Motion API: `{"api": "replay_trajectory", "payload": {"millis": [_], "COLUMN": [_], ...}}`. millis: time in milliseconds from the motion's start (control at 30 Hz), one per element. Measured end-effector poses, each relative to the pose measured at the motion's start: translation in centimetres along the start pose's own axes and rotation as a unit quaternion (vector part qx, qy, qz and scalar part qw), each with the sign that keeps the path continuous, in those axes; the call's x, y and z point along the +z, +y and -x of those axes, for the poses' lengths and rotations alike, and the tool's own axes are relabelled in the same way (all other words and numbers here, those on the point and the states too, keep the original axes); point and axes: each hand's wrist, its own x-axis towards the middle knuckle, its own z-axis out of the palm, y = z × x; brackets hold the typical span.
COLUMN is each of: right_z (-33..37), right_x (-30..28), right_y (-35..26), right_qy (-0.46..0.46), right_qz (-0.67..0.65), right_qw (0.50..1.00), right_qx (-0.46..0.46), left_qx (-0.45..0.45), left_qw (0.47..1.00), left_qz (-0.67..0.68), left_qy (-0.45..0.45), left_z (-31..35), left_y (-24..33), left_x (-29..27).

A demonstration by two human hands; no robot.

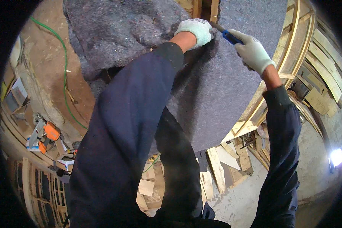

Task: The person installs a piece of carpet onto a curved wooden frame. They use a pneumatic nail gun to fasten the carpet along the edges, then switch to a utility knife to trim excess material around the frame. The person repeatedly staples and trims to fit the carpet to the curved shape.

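Note:
A thick grey felt sheet (224,95) spreads over a wooden frame in front of me. At the far middle, my left hand (197,32), in a white glove, is closed on the edge of the felt, its fingertips partly hidden. My right hand (252,51), also gloved, grips the blue and black handle of a knife (231,37). The knife's blade points left, its tip close beside my left hand at the felt's edge. A bunched fold of felt (125,34) lies to the left of that hand.
Wooden slats (214,10) show at the far edge, between the felt parts. A green hose (65,72) runs along the left. An orange power tool (51,131) sits lower left. Wood offcuts (216,169) litter the floor; curved wooden frames (292,41) stand at right.

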Motion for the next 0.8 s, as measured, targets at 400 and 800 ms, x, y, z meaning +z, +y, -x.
{"api": "replay_trajectory", "payload": {"millis": [400, 800], "right_z": [1.9, 2.2], "right_x": [2.6, 4.2], "right_y": [2.2, 3.5], "right_qy": [0.054, 0.082], "right_qz": [0.094, 0.105], "right_qw": [0.993, 0.987], "right_qx": [-0.034, -0.089], "left_qx": [0.032, 0.045], "left_qw": [0.999, 0.999], "left_qz": [0.013, 0.017], "left_qy": [0.007, 0.01], "left_z": [1.8, 2.6], "left_y": [0.0, -0.3], "left_x": [-0.9, -0.4]}}
